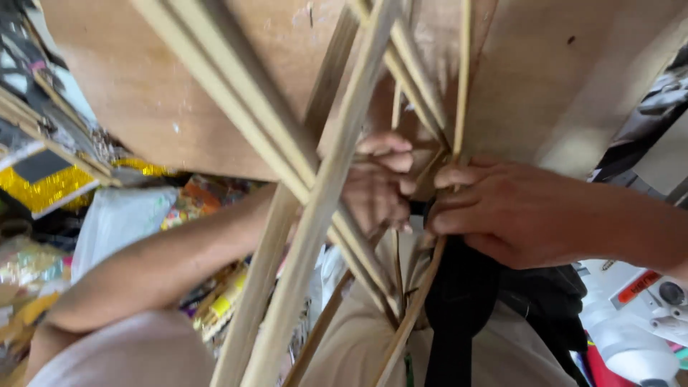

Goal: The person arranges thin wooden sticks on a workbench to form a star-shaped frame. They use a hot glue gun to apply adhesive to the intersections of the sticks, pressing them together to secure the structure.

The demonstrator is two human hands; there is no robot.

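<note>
A bundle of thin bamboo strips [315,193] fills the middle of the head view. The strips are pale tan, flat and long, some showing a lighter split face and some a darker edge. They cross one another at a single meeting point and fan outward from it, upward past a brown plywood board [179,100] and downward toward the person's lap. The widest strips run in a steep diagonal from lower left to the top centre; slimmer ones spread toward the upper right.

The crossing point lies right between the two hands. The left hand [376,183] comes in from the lower left behind the widest strips, its fingers curled shut around the strips at the junction. The right hand [502,211] comes in from the right, its grip closed too, thumb and fingers pinched on the strips just beside the left hand, the two hands touching or nearly so. A dark band [419,209] sits where the fingers meet; it may be a tie or binding, but the blur leaves that unclear.

A black cloth [459,308] hangs below the right hand, over light trousers. Gold glittery paper [43,188] lies at the left edge among coloured clutter, and a white object with an orange label [638,301] sits at lower right.
</note>
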